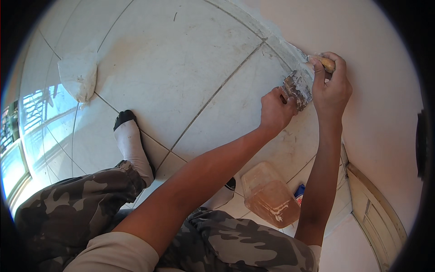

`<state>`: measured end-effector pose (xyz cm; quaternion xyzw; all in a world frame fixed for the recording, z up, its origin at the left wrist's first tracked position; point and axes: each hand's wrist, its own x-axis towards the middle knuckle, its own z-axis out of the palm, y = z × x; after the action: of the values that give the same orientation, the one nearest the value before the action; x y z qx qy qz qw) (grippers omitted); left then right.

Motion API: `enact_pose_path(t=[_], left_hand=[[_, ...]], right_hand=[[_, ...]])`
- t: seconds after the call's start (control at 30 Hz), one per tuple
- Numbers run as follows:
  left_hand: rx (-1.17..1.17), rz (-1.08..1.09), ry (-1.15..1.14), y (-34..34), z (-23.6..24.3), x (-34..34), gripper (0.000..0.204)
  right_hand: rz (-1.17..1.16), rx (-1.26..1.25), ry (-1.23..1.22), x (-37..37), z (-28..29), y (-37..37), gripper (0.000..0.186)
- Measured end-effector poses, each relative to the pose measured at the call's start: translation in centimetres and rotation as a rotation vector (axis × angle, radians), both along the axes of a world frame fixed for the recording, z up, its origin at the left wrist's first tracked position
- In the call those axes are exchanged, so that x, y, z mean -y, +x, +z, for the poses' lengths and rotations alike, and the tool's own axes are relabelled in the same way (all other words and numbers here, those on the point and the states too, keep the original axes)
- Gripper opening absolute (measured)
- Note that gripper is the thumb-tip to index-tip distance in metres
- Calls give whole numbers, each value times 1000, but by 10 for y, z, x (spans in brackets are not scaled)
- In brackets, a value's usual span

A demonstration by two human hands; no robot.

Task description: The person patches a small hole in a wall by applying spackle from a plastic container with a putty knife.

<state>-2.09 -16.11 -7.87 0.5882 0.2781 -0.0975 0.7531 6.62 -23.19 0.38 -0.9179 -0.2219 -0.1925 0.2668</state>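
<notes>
My left hand (pixel 276 109) is closed on a wide, putty-crusted blade tool (pixel 298 87), held over the tiled floor where it meets the pale wall. Just right of it, my right hand (pixel 332 84) grips the wooden handle (pixel 327 64) of a second tool, whose blade reaches toward white filler (pixel 283 50) along the foot of the wall (pixel 362 54). The two tools are close together; I cannot tell whether they touch.
A translucent tub (pixel 267 192) sits by my right forearm, beside a blue package (pixel 299 190). A pale heap or bag (pixel 78 79) lies at left on the tiles (pixel 204 59). My socked feet (pixel 130 140) are on the floor. A wooden door (pixel 378 211) is at lower right.
</notes>
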Motion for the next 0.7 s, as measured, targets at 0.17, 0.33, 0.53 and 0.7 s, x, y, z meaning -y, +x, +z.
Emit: enact_pose_path(t=[0.17,0.33,0.53,0.7], left_hand=[[-25,2,11,0,-5,1,14],[-4,73,-9,2,-7,5,16],[-20,63,-3,0,-6,4,16],[-6,-8,7,0,-7,3,14]], right_hand=[[10,66,14,3,0,0,21],[29,14,29,-8,2,4,23],[25,-68,-64,-11,0,12,24],[37,-59,-62,-14,0,20,24]])
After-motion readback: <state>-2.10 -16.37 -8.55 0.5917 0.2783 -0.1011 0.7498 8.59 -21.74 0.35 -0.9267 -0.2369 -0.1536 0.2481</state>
